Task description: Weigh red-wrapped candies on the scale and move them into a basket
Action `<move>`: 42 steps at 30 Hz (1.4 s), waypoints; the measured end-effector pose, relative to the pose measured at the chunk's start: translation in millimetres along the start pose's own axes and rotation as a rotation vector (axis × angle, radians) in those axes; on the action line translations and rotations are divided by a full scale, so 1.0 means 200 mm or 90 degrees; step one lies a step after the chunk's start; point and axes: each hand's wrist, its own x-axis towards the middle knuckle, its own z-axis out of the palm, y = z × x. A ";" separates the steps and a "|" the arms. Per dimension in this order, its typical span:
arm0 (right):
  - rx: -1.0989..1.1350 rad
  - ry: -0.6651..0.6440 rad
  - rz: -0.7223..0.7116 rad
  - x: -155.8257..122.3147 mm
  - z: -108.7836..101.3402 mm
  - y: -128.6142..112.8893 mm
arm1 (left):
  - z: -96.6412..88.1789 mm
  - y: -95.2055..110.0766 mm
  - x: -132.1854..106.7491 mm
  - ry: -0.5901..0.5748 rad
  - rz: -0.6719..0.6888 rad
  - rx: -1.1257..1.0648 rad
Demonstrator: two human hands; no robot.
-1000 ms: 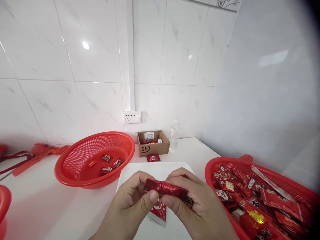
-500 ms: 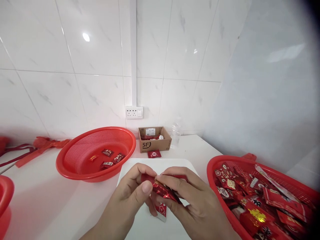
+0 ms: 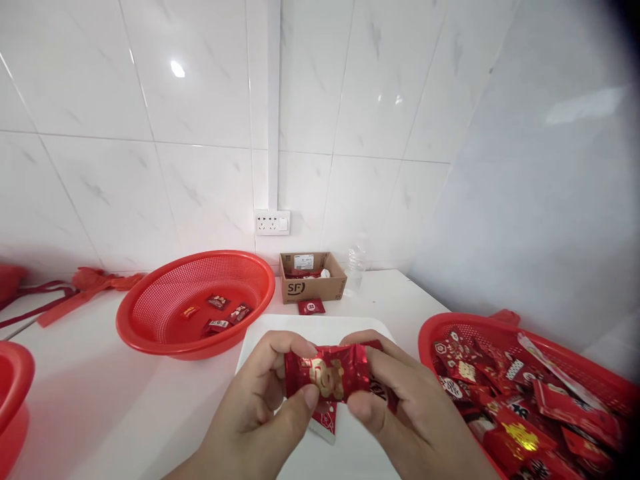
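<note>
Between my two hands is a shiny red wrapped sweet (image 3: 330, 372) with gold print, its printed face turned toward me. My left hand (image 3: 270, 400) pinches its left end between thumb and fingers. The fingers of my right hand (image 3: 400, 400) close on the right end, and a second dark red packet (image 3: 384, 392) shows behind them in the same hand. Below, a red packet with a white flower outline (image 3: 325, 421) is partly hidden by my hands; whether it is held or lies on the white board (image 3: 320, 460) I cannot tell.
A red perforated basket (image 3: 150, 293) with several small packets stands at left; a fuller red basket (image 3: 430, 327) is at right. Behind are a cardboard box (image 3: 317, 291), a red packet (image 3: 311, 307) and a clear bottle (image 3: 355, 267). Another red rim (image 3: 23, 373) shows far left.
The sweet has been turned from a slanted position to lie level, with its gold-printed face now showing. My hands have moved slightly apart along it.
</note>
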 end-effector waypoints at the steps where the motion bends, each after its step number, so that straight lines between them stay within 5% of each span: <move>1: -0.011 0.007 -0.010 0.00 0.00 0.00 | 0.00 0.00 0.00 -0.003 0.003 0.006; 13: -0.108 0.058 -0.079 0.00 -0.02 0.01 | -0.01 0.02 0.02 -0.005 -0.018 0.061; 22: -0.159 0.135 -0.119 -0.03 -0.02 0.00 | -0.02 0.02 0.03 0.011 0.089 0.177; 42: -0.167 0.126 -0.193 -0.04 0.00 -0.02 | 0.00 0.02 0.02 -0.002 0.162 0.172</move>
